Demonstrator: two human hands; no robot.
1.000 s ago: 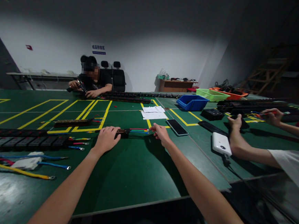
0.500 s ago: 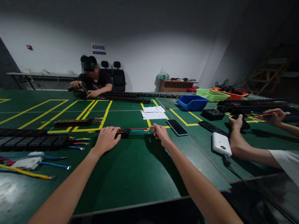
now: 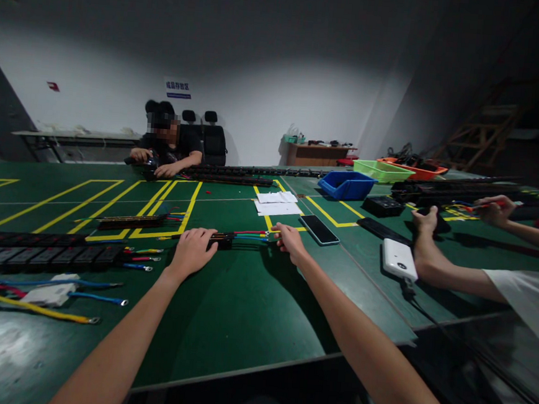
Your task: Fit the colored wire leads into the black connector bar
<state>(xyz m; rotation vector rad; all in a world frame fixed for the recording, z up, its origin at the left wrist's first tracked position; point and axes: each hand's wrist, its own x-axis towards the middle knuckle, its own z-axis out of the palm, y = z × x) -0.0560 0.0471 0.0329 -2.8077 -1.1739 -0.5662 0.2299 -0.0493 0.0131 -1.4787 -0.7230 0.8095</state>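
Note:
My left hand (image 3: 194,252) lies over a slim black strip (image 3: 223,241), its fingers curled across it. From the strip's right end run red, green and blue wires (image 3: 248,237) with metal lugs at their tips. My right hand (image 3: 289,241) is at those tips, thumb and fingers drawn together in a pinch. Whatever is between these fingertips is too small to make out. Just left of my left hand, a similar dark strip with wires (image 3: 132,221) lies on the green table (image 3: 222,323).
Black socket-like strips (image 3: 45,256) and thick lugged cables (image 3: 46,311) lie left. White papers (image 3: 278,204), a phone (image 3: 319,229), a blue bin (image 3: 347,185) and a white device (image 3: 399,259) are right. A co-worker's hands (image 3: 426,222) work at far right; another person (image 3: 168,147) sits opposite.
My hands and the strip stay almost still. Across the table, the other person's hands and the dark object in them have shifted slightly.

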